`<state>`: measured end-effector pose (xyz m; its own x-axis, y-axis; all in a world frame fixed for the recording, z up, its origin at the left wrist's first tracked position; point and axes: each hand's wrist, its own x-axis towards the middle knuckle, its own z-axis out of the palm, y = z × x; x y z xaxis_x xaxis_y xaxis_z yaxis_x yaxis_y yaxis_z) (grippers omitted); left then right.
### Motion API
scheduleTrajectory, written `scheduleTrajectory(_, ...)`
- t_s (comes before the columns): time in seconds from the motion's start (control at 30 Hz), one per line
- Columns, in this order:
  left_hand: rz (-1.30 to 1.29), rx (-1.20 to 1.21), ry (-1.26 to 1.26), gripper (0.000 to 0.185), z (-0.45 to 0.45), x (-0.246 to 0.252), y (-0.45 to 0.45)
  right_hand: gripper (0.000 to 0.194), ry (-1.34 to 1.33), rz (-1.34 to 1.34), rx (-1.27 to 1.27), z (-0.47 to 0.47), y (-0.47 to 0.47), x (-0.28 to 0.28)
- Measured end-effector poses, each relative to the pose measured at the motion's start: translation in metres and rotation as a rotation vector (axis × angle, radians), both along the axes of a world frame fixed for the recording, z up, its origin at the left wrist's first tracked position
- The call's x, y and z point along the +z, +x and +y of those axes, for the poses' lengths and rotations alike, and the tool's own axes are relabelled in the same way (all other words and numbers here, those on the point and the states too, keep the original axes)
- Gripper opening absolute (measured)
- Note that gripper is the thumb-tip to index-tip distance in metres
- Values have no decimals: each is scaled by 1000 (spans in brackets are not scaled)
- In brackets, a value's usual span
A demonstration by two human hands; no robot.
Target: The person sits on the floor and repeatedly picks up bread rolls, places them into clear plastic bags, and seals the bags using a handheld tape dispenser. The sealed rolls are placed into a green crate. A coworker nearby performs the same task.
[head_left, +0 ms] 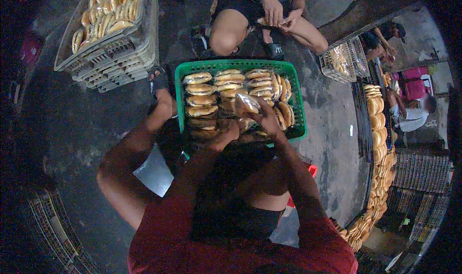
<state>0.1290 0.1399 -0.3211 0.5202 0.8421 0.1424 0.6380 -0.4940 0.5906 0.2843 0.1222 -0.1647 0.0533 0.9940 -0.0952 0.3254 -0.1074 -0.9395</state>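
Note:
A green plastic crate (299,111) stands on the floor in front of me, holding rows of filled buns (200,89) in clear wrappers. Over its middle, my right hand (269,118) grips one wrapped bun (247,103), raised above the others and a little blurred. My left hand (228,132) is low over the near side of the crate, close to the buns there. Its fingers are blurred and in shadow, so whether it holds anything cannot be made out. More wrapped buns (285,113) are turned sideways along the crate's right side.
Grey crates (119,62) are stacked at the upper left, the top one full of buns. A seated person (272,10) faces me beyond the green crate. Unwrapped buns (379,136) line a long surface on the right, near another person (413,113). Smaller crates (337,62) stand farther back.

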Motion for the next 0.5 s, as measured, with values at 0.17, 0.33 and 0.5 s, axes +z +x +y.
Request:
scheduleTrajectory(0.17, -25, -4, -67, 33, -6, 3, -15, 50, -17, 152, 108, 34, 5, -61)
scheduleTrajectory(0.33, -101, -68, -199, 31, -8, 3, -11, 51, -108, 399, 55, 19, 7, -92)
scheduleTrajectory(0.5, -87, -62, -262, 29, -22, 4, -5, 55, -159, -321, 189, 3, 3, -97)
